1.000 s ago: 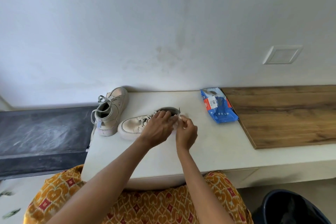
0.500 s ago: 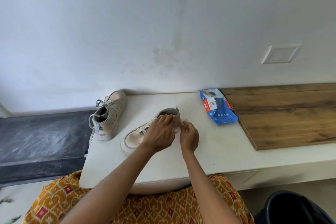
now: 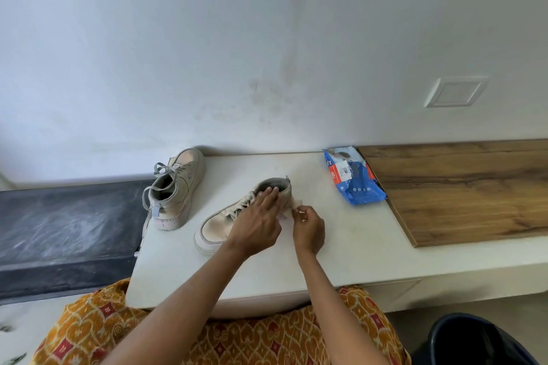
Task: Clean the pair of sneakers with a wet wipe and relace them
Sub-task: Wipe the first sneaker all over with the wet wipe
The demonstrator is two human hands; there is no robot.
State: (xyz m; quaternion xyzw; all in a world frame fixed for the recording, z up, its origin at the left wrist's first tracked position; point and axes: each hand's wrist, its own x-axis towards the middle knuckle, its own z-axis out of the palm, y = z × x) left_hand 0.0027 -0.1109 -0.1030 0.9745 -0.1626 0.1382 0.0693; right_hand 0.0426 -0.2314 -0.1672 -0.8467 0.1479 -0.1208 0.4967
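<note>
I judge I'm mid-wipe at frame centre: my left hand [image 3: 257, 224] rests flat-fingered steadying the near sneaker [image 3: 234, 218], my right hand [image 3: 308, 227] pinches the wet wipe [image 3: 296, 204] at its heel, and next I should rub along the side.

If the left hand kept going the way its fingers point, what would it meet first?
The left hand already lies on the near sneaker, fingers toward its collar; beyond that, probably bare table, though depth is unclear.

One sneaker [image 3: 225, 222] is lying mid-table [image 3: 355, 246], its pair [image 3: 175, 190] standing behind-left at the edge; wipes pack [image 3: 353, 179] is sitting right, touching the board [image 3: 462, 190].
</note>
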